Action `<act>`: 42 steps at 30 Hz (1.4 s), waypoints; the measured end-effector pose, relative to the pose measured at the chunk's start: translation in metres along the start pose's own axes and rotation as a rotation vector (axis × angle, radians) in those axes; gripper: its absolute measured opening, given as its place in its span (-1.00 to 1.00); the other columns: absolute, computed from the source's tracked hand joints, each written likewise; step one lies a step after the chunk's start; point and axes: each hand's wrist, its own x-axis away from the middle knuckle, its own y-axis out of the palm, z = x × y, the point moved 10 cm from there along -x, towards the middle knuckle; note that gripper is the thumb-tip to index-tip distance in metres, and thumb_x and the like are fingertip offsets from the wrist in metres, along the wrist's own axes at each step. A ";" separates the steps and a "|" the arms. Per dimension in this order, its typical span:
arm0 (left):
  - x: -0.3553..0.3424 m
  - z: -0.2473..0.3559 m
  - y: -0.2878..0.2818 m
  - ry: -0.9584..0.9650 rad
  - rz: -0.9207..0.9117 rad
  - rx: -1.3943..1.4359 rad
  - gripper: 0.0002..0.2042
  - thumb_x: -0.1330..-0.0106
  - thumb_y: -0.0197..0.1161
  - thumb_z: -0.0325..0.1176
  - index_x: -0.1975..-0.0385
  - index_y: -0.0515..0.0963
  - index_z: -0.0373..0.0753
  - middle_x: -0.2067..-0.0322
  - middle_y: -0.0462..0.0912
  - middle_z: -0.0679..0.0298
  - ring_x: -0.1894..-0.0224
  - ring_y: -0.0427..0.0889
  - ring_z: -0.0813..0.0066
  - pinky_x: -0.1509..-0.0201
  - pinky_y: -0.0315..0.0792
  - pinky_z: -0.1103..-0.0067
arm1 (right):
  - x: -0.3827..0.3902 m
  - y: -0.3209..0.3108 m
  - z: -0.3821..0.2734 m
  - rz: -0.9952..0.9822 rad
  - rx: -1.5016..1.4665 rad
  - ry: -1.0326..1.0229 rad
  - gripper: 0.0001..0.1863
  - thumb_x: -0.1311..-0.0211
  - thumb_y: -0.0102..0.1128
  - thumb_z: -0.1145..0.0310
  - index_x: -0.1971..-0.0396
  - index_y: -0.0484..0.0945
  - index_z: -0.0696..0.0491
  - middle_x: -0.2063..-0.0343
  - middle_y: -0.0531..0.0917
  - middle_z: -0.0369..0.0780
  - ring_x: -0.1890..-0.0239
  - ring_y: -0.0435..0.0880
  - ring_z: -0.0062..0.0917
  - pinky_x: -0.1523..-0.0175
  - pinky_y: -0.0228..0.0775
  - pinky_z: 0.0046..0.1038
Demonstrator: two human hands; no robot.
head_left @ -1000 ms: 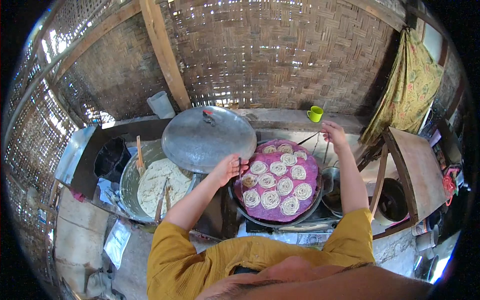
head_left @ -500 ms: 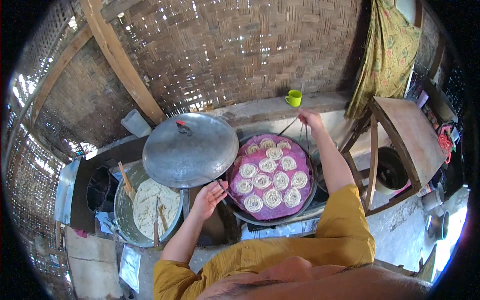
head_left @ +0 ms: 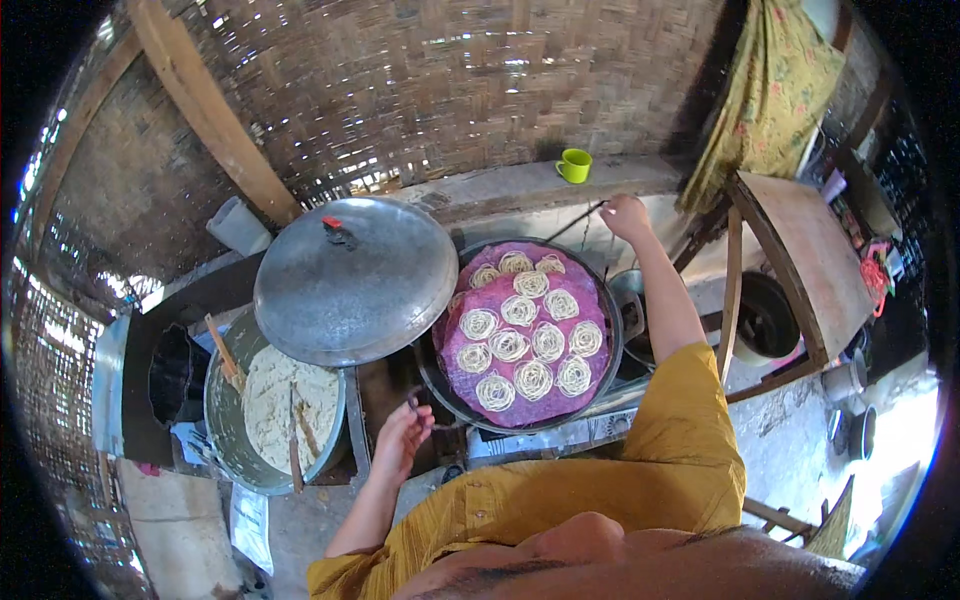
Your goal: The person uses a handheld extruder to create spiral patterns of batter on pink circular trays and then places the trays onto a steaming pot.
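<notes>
A round dark pan (head_left: 431, 374) holds a purple sheet (head_left: 459, 380) bearing several pale nests of strands (head_left: 533, 379). My left hand (head_left: 402, 432), at the pan's lower left, has curled fingers around a thin dark handle (head_left: 413, 403). My right hand (head_left: 626, 218), beyond the pan's upper right, grips another dark rod-like handle (head_left: 580, 222), with a chain or wire hanging near it. A large domed metal lid (head_left: 355, 290) with a red-topped knob lies left of the pan, overlapping the rim of a basin (head_left: 220, 400) of pale batter (head_left: 282, 420) with wooden utensils.
A green mug (head_left: 574, 166) stands on the back ledge (head_left: 500, 195). A clear container (head_left: 238, 226) is at back left. A wooden stand (head_left: 805, 265), dark pot (head_left: 765, 315) and draped cloth (head_left: 765, 90) are at right. Woven walls enclose the space.
My left hand has moved down and toward me, my right slightly away, both still on the handles. The view has also shifted, so the pan sits a little further left.
</notes>
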 end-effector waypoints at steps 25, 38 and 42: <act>0.208 -0.110 -0.215 -0.056 0.481 0.462 -0.81 -0.19 0.03 -0.30 0.35 0.45 -0.29 0.52 0.49 0.32 0.46 0.48 0.58 0.36 0.37 0.68 | 0.024 0.111 -0.522 -0.538 -0.006 -0.516 -0.52 0.00 -0.04 -0.01 0.55 0.57 0.16 0.48 0.59 -0.09 0.32 0.57 -0.28 0.18 0.37 -0.36; 0.264 -0.169 -0.287 -0.296 0.669 0.284 -0.82 -0.17 0.05 -0.31 0.39 0.46 -0.28 0.54 0.49 0.32 0.49 0.48 0.57 0.40 0.38 0.67 | -0.029 0.113 -0.489 -0.080 0.051 -0.499 -0.55 0.13 0.11 0.05 0.36 0.51 0.15 0.29 0.53 -0.02 0.19 0.51 -0.24 0.13 0.34 -0.31; 0.268 -0.184 -0.291 -0.434 0.597 0.145 -0.83 -0.16 0.05 -0.31 0.40 0.47 -0.28 0.55 0.49 0.31 0.50 0.48 0.57 0.41 0.38 0.67 | -0.005 0.033 -0.452 0.102 -0.245 -0.524 -0.68 0.13 0.18 0.16 0.50 0.47 0.14 0.54 0.56 -0.13 0.47 0.54 -0.34 0.33 0.33 -0.38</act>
